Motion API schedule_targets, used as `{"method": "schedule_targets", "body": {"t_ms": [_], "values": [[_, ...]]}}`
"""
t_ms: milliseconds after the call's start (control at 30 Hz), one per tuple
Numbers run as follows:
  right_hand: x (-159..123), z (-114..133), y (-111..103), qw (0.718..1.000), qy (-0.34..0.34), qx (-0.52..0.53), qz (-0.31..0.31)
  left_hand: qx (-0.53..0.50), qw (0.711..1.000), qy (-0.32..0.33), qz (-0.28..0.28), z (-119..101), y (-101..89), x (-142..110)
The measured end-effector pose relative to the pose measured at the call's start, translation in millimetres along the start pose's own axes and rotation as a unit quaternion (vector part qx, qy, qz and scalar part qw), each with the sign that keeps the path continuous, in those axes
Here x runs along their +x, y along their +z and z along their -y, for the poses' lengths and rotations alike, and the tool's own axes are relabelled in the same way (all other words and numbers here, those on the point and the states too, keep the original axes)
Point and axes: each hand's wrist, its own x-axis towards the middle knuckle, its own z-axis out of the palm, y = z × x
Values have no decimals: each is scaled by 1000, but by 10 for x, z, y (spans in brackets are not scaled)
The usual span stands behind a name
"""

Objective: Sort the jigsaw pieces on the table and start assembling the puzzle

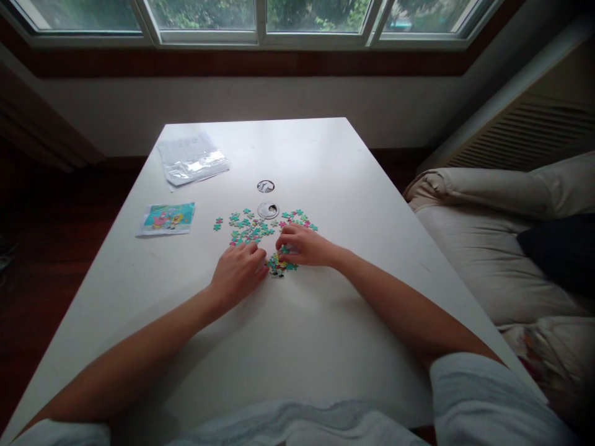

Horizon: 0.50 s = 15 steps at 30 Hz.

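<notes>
Small jigsaw pieces (253,230), mostly teal with some pink and yellow, lie spread on the white table (297,347). My left hand (240,269) rests at the near left edge of the pile, fingers curled down, their tips hidden. My right hand (304,246) is on the right side of the pile with its fingers bent towards the thumb; a teal jigsaw piece (284,249) shows between them. Between and just below my hands lies a small cluster of pieces (277,265) with yellow and teal print; whether they are joined is too small to tell.
Beyond the pile lie two round, shiny discs, a nearer one (268,210) and a farther one (266,186). At left are a colourful cartoon picture sheet (168,218) and a clear plastic bag (193,160). A sofa (493,248) stands right of the table.
</notes>
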Motion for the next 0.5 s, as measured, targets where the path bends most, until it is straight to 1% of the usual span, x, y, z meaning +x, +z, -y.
{"method": "schedule_targets", "body": {"t_ms": [100, 167, 500], "values": [[-24, 15, -52, 999, 0, -23, 32, -16, 1000, -1, 7, -7, 31, 2], [-31, 15, -63, 998, -4, -36, 43, -25, 1000, -1, 10, -2, 39, 11], [-26, -28, -60, 998, -5, -34, 49, -51, 999, -3, 5, 11, 71, 41]]}}
